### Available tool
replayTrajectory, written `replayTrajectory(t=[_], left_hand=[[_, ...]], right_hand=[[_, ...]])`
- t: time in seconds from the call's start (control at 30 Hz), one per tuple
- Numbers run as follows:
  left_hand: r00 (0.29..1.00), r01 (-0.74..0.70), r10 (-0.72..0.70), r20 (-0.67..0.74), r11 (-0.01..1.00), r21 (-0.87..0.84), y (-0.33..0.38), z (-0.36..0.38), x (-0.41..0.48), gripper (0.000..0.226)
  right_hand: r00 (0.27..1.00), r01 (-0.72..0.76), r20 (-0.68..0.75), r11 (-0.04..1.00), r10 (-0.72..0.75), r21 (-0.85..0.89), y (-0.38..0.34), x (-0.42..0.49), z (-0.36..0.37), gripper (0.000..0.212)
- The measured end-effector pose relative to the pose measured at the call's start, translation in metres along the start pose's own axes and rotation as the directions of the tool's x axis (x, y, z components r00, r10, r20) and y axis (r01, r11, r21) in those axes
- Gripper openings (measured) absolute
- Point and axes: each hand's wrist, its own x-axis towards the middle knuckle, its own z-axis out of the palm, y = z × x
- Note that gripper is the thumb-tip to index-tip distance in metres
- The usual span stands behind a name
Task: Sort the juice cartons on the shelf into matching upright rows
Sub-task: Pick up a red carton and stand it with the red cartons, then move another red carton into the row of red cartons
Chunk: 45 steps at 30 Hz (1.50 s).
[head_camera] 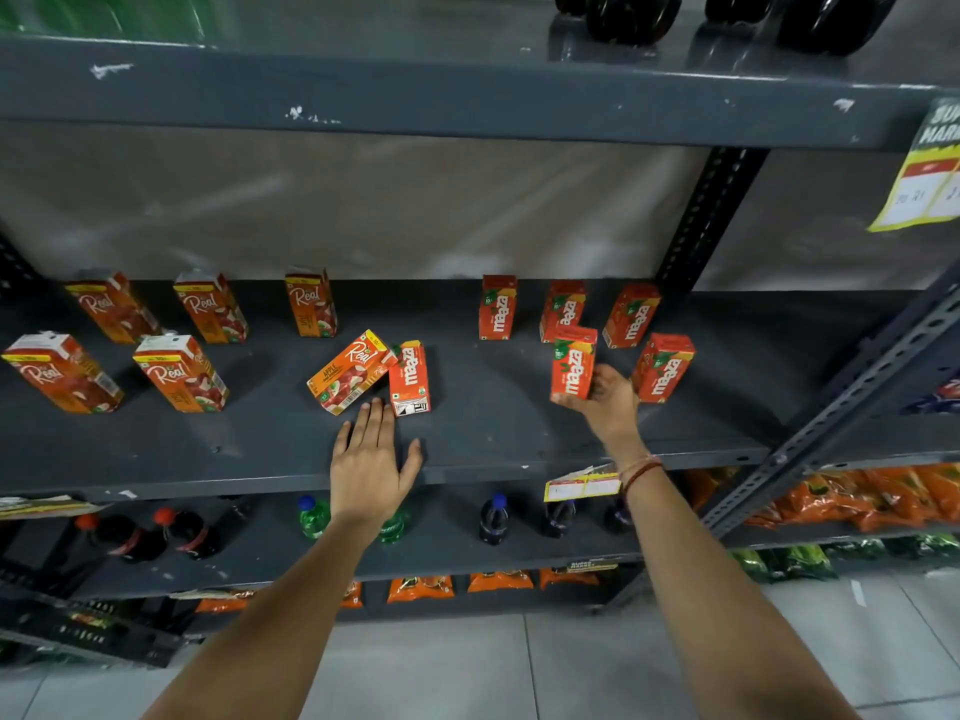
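Observation:
On the dark grey shelf (493, 433) several Real apple cartons stand upright at the left, in a back row (210, 309) and a front row (179, 374). One Real carton (350, 371) lies tipped on its side mid-shelf, with a Maaza carton (409, 377) lying against it. Upright Maaza cartons (497, 307) form a row at the back right, and one more (664, 367) stands in front. My right hand (608, 397) grips a Maaza carton (573, 362) held upright on the shelf. My left hand (370, 459) hovers flat and open just below the two fallen cartons.
A steel upright (706, 215) rises behind the Maaza row. A yellow price tag (582, 483) hangs on the shelf lip by my right wrist. Soda bottles (493, 519) stand on the shelf below, orange snack packets (857, 498) at right, dark bottles (634, 15) above.

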Motion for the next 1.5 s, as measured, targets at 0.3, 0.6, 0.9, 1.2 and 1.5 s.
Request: replayTrajectory(t=[0.3,0.6,0.9,1.2,1.5], left_hand=[[1.000,-0.001,0.001,-0.010,1.000,0.004,-0.001,0.002,0.001,0.069],[1.000,0.001,-0.001,-0.012,1.000,-0.019,-0.002,0.001,0.001,0.070],[0.996,-0.075,0.076,0.038,0.996,-0.041,-0.012,-0.007,0.002,0.074],[0.993,-0.109,0.111,0.041,0.992,-0.059,-0.017,-0.006,0.001,0.068],[0.993,-0.117,0.118,0.018,0.992,-0.053,-0.018,-0.005,0.001,0.067]], right_hand=[[0.999,0.045,0.005,0.965,-0.045,-0.259,0.014,0.017,-0.004,0.052],[0.900,0.073,-0.417,0.986,-0.131,-0.153,0.012,-0.032,0.025,0.046],[0.978,0.102,0.200,0.975,-0.062,-0.200,-0.062,-0.066,0.133,0.035],[0.887,-0.244,0.336,0.938,0.319,-0.245,-0.089,-0.035,0.170,0.066],[0.856,-0.468,0.283,0.880,0.431,0.075,-0.070,-0.018,0.174,0.059]])
